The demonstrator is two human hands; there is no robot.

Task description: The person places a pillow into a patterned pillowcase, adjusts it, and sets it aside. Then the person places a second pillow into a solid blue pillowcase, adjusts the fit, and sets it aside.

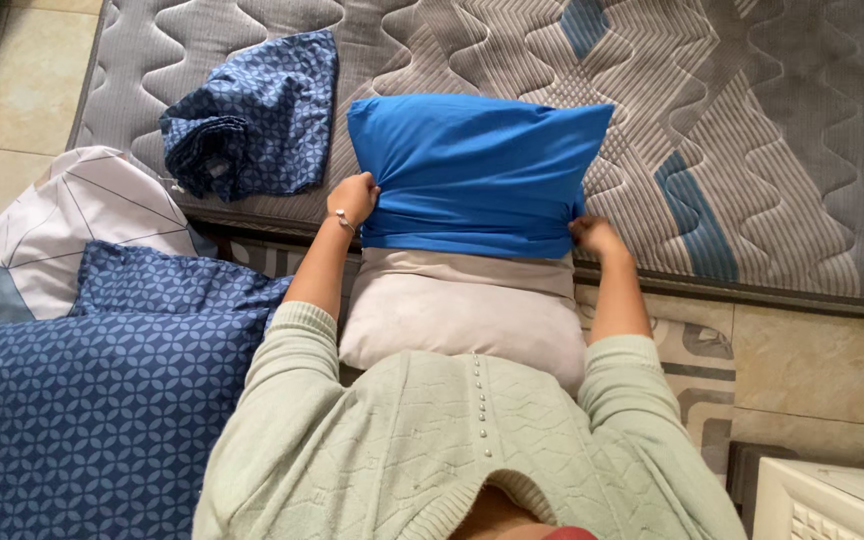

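Observation:
A plain blue pillowcase covers the far half of a cream pillow, which rests on the edge of a grey quilted mattress. My left hand grips the case's open edge on the left side. On the right side, my right hand holds the same edge. The near half of the pillow is bare and leans against my body.
A crumpled blue patterned cloth lies on the mattress to the left. Two pillows sit at my left: one in a blue patterned case, one white with lines. A white piece of furniture stands at the bottom right on the tiled floor.

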